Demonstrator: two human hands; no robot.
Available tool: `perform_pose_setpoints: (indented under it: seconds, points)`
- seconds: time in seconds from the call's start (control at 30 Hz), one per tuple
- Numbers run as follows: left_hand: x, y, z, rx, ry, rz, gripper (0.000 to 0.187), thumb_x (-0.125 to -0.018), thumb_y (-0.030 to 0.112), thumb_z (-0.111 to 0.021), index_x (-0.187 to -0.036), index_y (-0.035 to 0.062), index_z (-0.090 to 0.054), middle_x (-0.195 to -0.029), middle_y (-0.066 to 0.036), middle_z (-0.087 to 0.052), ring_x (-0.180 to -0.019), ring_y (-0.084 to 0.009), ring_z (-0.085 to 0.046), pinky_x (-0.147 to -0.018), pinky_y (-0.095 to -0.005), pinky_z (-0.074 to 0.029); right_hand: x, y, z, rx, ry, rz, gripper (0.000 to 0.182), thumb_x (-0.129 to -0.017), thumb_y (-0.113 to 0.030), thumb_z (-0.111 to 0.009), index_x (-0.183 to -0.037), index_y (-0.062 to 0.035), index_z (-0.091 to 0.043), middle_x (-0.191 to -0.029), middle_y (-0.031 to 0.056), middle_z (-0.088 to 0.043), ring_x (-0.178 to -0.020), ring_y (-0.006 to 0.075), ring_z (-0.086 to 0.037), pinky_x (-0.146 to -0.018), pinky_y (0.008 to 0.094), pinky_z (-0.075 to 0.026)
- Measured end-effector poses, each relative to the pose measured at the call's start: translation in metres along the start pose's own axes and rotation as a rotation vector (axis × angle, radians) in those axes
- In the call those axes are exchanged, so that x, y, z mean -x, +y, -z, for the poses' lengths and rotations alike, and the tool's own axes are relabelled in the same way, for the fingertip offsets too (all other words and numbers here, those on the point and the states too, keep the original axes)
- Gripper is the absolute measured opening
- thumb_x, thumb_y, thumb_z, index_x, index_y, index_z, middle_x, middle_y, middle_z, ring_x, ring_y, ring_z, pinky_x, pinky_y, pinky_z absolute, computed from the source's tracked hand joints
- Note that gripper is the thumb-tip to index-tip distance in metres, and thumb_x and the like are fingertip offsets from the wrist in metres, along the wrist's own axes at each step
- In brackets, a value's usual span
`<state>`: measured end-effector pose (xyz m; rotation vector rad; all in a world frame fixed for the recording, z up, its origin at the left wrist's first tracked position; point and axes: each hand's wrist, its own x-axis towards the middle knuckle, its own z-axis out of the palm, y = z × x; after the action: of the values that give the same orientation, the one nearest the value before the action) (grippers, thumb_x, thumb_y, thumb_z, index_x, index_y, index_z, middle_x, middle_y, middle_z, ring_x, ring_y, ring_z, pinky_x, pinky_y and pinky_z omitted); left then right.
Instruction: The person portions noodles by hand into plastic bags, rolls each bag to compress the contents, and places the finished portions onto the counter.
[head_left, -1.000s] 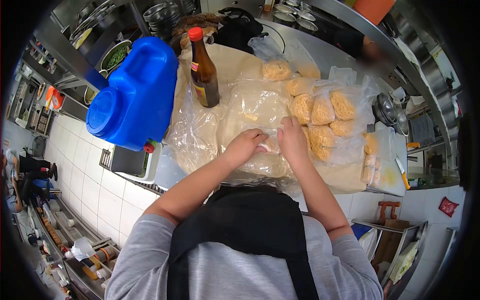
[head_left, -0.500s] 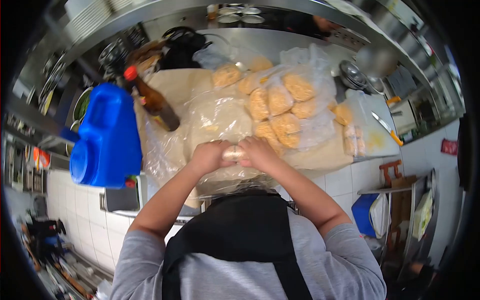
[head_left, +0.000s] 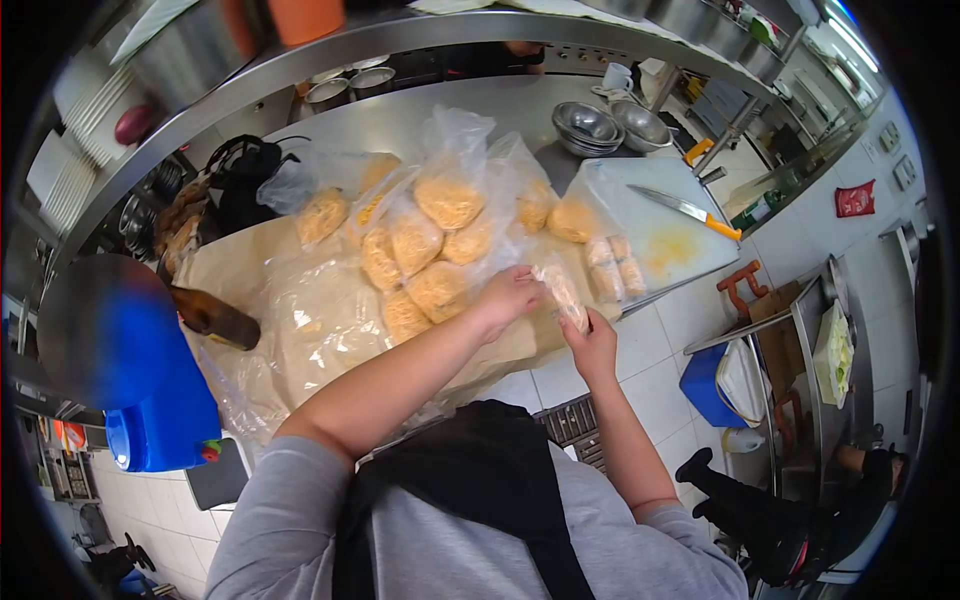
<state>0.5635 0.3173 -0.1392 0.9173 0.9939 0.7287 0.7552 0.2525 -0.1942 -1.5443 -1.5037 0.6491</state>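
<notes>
Between my two hands is a wrapped roll (head_left: 560, 292), pale and in clear plastic, held over the right part of the brown paper (head_left: 235, 262). My right hand (head_left: 592, 340) grips its lower end. The fingers of my left hand (head_left: 512, 297) are pinched at its upper left end. Left of my hands lie several plastic bags of orange shredded food (head_left: 448, 200). Just to the right, similar wrapped rolls (head_left: 615, 268) lie beside a white cutting board (head_left: 690, 225). Clear plastic sheeting (head_left: 325, 310) covers the paper on the left.
A brown bottle (head_left: 218, 318) and a blue jug (head_left: 165, 400) are at the left. An orange-handled knife (head_left: 680, 208) lies on the board. Metal bowls (head_left: 588, 128) stand at the back. A person in dark clothes (head_left: 815, 520) is at the lower right, another behind the counter.
The view has turned to the right. Both hands have moved from the plastic sheeting to the right side, near the rolls, with the wrapped roll. A person has come into view at lower right.
</notes>
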Motion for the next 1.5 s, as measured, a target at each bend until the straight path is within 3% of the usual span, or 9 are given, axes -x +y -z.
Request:
perform_pose_setpoints:
  seconds: [0.2, 0.37, 0.5, 0.63, 0.77, 1.1, 1.37, 1.43, 1.5]
  points:
    - [-0.07, -0.006, -0.052, -0.212, 0.055, -0.183, 0.059, -0.094, 0.008, -0.061, -0.147, 0.0017, -0.038, -0.133, -0.013, -0.05, -0.111, -0.0193, -0.056, -0.089, -0.0343, -0.052, -0.061, 0.035, 0.001, 0.589, 0.218, 0.133, 0.04, -0.083, -0.028, -0.074, -0.109, -0.0024, -0.058, -0.083, 0.0201, -0.068, -0.083, 0.0366, -0.069, -0.07, 0.0452, -0.055]
    - [-0.087, 0.079, -0.062, -1.352, 0.297, -0.946, 0.048, -0.085, 0.004, -0.064, -0.132, 0.0114, -0.058, -0.141, -0.012, -0.046, -0.107, -0.0338, -0.063, -0.087, -0.0396, -0.053, -0.083, 0.016, 0.012, 0.766, -0.12, -0.138, 0.053, -0.085, -0.04, -0.07, -0.123, -0.0069, -0.051, -0.074, 0.0159, -0.068, -0.072, 0.038, -0.069, -0.068, 0.0467, -0.056]
    - [-0.126, 0.089, -0.044, -1.601, 0.295, -0.828, 0.036, -0.082, 0.007, -0.067, -0.118, 0.0128, -0.067, -0.131, -0.011, -0.055, -0.102, -0.0354, -0.064, -0.084, -0.0425, -0.053, -0.099, -0.027, 0.053, 0.783, -0.191, -0.152, 0.062, -0.083, -0.037, -0.075, -0.132, -0.0102, -0.047, -0.096, 0.0188, -0.069, -0.076, 0.0385, -0.07, -0.066, 0.0466, -0.056]
    - [-0.129, 0.112, -0.033, -1.493, -0.01, -0.902, 0.018, -0.082, 0.009, -0.067, -0.1, 0.0081, -0.073, -0.104, -0.011, -0.067, -0.094, -0.0342, -0.066, -0.081, -0.0419, -0.054, -0.137, -0.077, 0.098, 0.727, 0.046, 0.509, 0.055, -0.075, -0.021, -0.081, -0.126, -0.0199, -0.06, -0.149, 0.0077, -0.042, -0.131, 0.0346, -0.048, -0.092, 0.0514, -0.048]
    - [-0.067, 0.163, -0.023, -1.434, 0.026, -1.006, 0.013, -0.085, 0.009, -0.067, -0.096, 0.0058, -0.073, -0.095, -0.011, -0.07, -0.089, -0.0338, -0.066, -0.079, -0.0417, -0.053, -0.183, -0.097, 0.124, 0.838, -0.169, 0.716, 0.029, -0.075, -0.022, -0.081, -0.103, -0.0185, -0.073, -0.148, 0.0019, -0.045, -0.142, 0.0349, -0.033, -0.104, 0.0552, -0.037]
    - [0.18, 0.242, 0.066, -1.195, -0.054, -0.816, 0.02, -0.08, 0.021, -0.078, -0.088, 0.0035, -0.073, -0.081, -0.008, -0.066, -0.081, -0.0274, -0.061, -0.076, -0.037, -0.05, -0.134, -0.253, 0.105, 0.183, -0.394, 1.076, 0.016, -0.077, -0.017, -0.077, -0.081, -0.0057, -0.066, -0.128, 0.0046, -0.061, -0.127, 0.0332, -0.047, -0.105, 0.0433, -0.039]
    - [0.292, 0.2, 0.121, -1.712, 0.212, -0.865, 0.022, -0.076, 0.019, -0.078, -0.078, 0.0027, -0.064, -0.082, -0.008, -0.056, -0.081, -0.0287, -0.059, -0.072, -0.0406, -0.049, -0.081, -0.287, 0.016, 0.014, -0.703, 1.083, 0.016, -0.076, -0.015, -0.079, -0.079, -0.0057, -0.067, -0.13, 0.0089, -0.058, -0.124, 0.0314, -0.05, -0.103, 0.0419, -0.04]
    - [0.297, 0.179, 0.133, -1.687, 0.33, -0.936, 0.023, -0.077, 0.02, -0.077, -0.076, 0.0035, -0.061, -0.08, -0.008, -0.054, -0.079, -0.0287, -0.059, -0.07, -0.041, -0.049, -0.075, -0.255, -0.022, -0.331, -0.802, 0.809, 0.027, -0.075, -0.02, -0.083, -0.093, -0.0088, -0.066, -0.133, 0.01, -0.056, -0.128, 0.0278, -0.049, -0.107, 0.0418, -0.038]
    - [0.297, 0.16, 0.14, -1.625, 0.363, -0.944, 0.024, -0.078, 0.02, -0.077, -0.077, 0.0037, -0.059, -0.08, -0.009, -0.054, -0.078, -0.0295, -0.059, -0.069, -0.0414, -0.049, -0.035, -0.231, -0.085, -1.466, -0.888, 0.331, 0.049, -0.078, -0.022, -0.084, -0.119, -0.0105, -0.06, -0.139, 0.0098, -0.052, -0.132, 0.0244, -0.047, -0.111, 0.0423, -0.035]
